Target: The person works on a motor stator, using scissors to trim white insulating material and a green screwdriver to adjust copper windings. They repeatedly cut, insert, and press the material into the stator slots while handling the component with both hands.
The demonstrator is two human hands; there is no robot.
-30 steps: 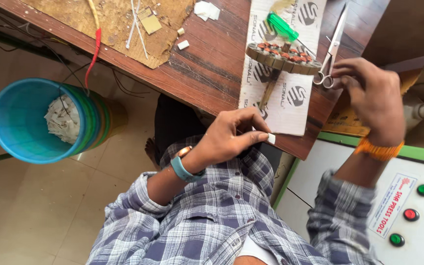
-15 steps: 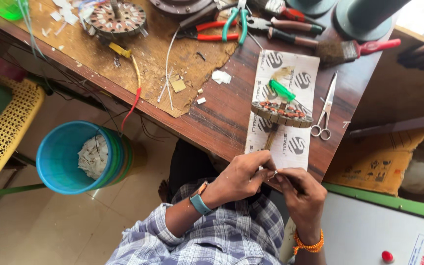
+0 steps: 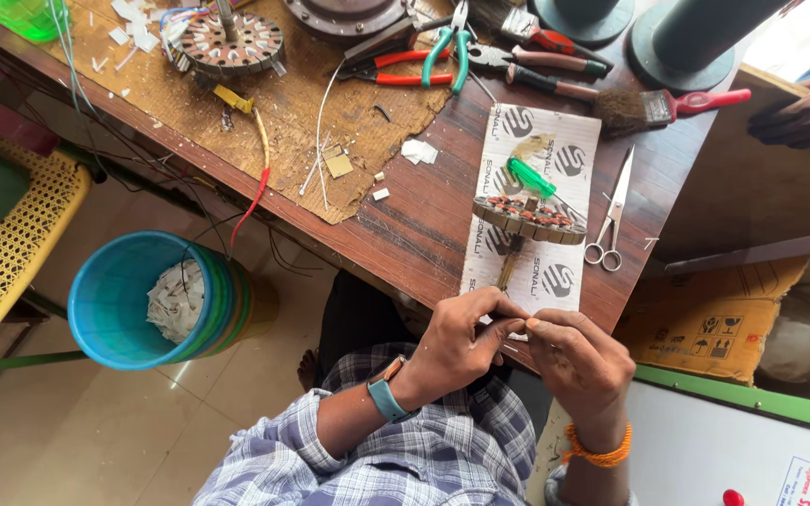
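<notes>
1. Head view looks down on my two hands, which meet at the near edge of the wooden table (image 3: 424, 220), just above my lap.
2. My left hand (image 3: 461, 342), with a teal watch (image 3: 386, 398) on the wrist, is curled narrow. Its thumb and forefinger pinch a small pale strip (image 3: 515, 322).
3. My right hand (image 3: 578, 361), with an orange band (image 3: 597, 455) on the wrist, closes its fingertips on the other end of the same strip. It is too small for me to say what it is made of.
4. As I judge it, the step in hand is working this strip between both sets of fingertips, clear of the table top.
5. At 12 o'clock from my hands, a round wound stator (image 3: 529, 217) sits on a printed paper sheet (image 3: 555, 141), with a green-handled screwdriver (image 3: 529, 176) just behind it.
6. Scissors (image 3: 611, 220) lie at 1 o'clock, just beside the sheet and untouched.
7. A blue bucket (image 3: 138, 300) holding pale scraps stands on the floor at 9 o'clock, well apart from me.
8. Pliers (image 3: 442, 56) and a red-handled brush (image 3: 649, 105) lie on the far side of the table, and another person's hand (image 3: 808, 108) rests at 2 o'clock.
9. I judge that any next move calls for a light, steady pinch, because so slight a piece would slip or crease easily.
</notes>
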